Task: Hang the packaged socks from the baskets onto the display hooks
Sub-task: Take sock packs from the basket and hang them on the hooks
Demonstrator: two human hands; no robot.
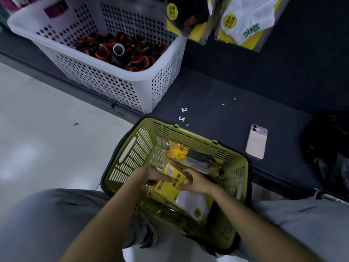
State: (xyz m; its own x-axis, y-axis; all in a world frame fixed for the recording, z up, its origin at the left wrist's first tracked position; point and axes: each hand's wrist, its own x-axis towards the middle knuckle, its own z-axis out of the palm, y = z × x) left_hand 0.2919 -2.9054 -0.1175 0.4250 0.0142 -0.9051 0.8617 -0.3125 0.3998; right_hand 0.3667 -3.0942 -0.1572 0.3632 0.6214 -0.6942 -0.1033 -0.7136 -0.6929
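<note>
Head view, looking down.

- Green basket (143,140): sits on the pale floor (47,138) between the person's knees, its far rim against the edge of the dark shelf (217,87). It holds several yellow-carded sock packs, some stacked at the far side and some lying flat near the bottom.
- Yellow sock pack (171,183): inside the green basket, tilted, held between both hands above the other packs.
- Left hand (154,175): fingers curled, gripping the pack's left edge.
- Right hand (193,181): fingers curled over the pack's right edge, gripping it.
- White basket (105,78): on the dark shelf, up and left of the green one, partly filled with black and orange items; what they are I cannot tell.
- Black sock pack (186,17) and white sock pack (245,21): hanging side by side at the top against the dark back panel; their hooks are out of view.
- Two small white hook pieces (183,110): loose on the shelf just beyond the green basket.
- Phone (256,141): face down on the shelf, to the right of the green basket.
</note>
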